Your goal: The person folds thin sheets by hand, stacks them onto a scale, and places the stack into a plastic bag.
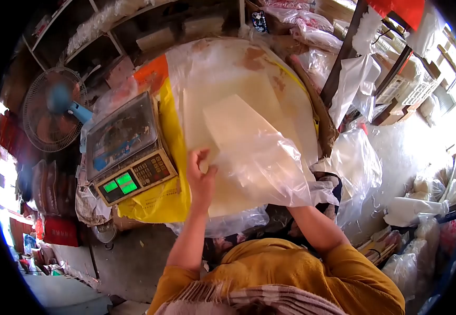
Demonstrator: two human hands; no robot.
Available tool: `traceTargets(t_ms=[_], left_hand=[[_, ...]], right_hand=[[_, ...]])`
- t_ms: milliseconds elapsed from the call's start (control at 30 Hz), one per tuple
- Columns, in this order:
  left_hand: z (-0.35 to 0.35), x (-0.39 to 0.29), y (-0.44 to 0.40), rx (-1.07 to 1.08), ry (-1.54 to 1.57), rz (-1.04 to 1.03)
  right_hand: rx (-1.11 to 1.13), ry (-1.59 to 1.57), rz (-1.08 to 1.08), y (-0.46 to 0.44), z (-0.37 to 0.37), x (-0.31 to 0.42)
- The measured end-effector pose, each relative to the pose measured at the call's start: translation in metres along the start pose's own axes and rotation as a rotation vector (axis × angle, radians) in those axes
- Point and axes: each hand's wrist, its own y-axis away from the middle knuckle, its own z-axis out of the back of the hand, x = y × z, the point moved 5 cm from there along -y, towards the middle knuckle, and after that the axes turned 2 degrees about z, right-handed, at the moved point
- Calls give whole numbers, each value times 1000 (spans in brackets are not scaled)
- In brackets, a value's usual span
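A flat, pale cream stack or sheet [238, 121] lies aslant on the table, its near end covered by a clear plastic bag [264, 168]. My left hand [202, 170] is raised just left of the bag, with fingers curled and thumb apart; nothing shows between them. My right forearm [314, 226] reaches to the near right corner of the bag. Crumpled plastic hides the right hand there, so its grip does not show. Under these things spreads a larger pale sheet [202, 115].
Left of the sheets stands a digital scale [128, 152] with green displays, on a yellow sack [154, 202]. Behind it is a fan [55, 110]. Clear plastic [356, 168] hangs at the table's right edge. Shelves [112, 42] and bagged goods [312, 26] line the back.
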Motion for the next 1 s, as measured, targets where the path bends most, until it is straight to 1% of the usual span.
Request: traceTargets(t_ms=[33, 133, 233, 267, 300, 367, 433, 467, 500, 533, 567, 600, 633, 667, 700, 733, 767, 800, 900, 967, 1000], left_hand=[[-4, -41, -12, -29, 65, -216], [-35, -66, -35, 342, -170, -309], [-51, -27, -62, 443, -296, -177], [-46, -14, -82, 474, -167, 45], [-40, -12, -97, 459, 20, 201], [-19, 39, -147, 395, 230, 297], [-19, 13, -160, 275, 361, 304], [-19, 5, -165, 216, 428, 309], [-17, 16, -173, 137, 433, 360], [-13, 37, -182, 58, 437, 411], [-10, 62, -192, -21, 443, 462], [-6, 104, -203, 56, 357, 372], [3, 162, -210, 131, 272, 284], [3, 173, -204, 168, 162, 323], [3, 183, -198, 209, 51, 359], [-8, 153, -180, 212, -84, 521], [-12, 149, -173, 211, -104, 592], [-15, 145, -167, 211, -123, 663], [-24, 155, -164, 218, 103, 620], [-29, 159, -168, 213, 70, 555], [-32, 157, -174, 208, -23, 469]], right_hand=[[-7, -10, -5, -2, -2, -2], [-38, -61, -9, -11, -2, -4], [-112, -101, 5, -34, 1, -3], [-146, -116, 7, -47, 3, -3], [-196, -118, 14, -63, 4, -2], [-315, -60, 29, -102, 9, 1], [-412, 154, 48, -139, 10, 9], [-447, 412, 55, -158, 13, 15], [-492, 670, 52, -178, 16, 21], [-529, 930, 53, -193, 24, 23], [-571, 1226, 140, -204, 40, 23], [-608, 1525, 231, -211, 59, 19], [-638, 1823, 324, -210, 67, 14], [-643, 1849, 232, -199, 79, 9], [-596, 1926, 216, -192, 90, 5], [-546, 2002, 201, -189, 104, 1], [-495, 2079, 184, -193, 113, -1], [-445, 2032, 170, -197, 117, 1], [-336, 1889, 109, -203, 126, 3], [-315, 1802, 139, -197, 121, 4], [-322, 1750, 199, -194, 112, 8]])
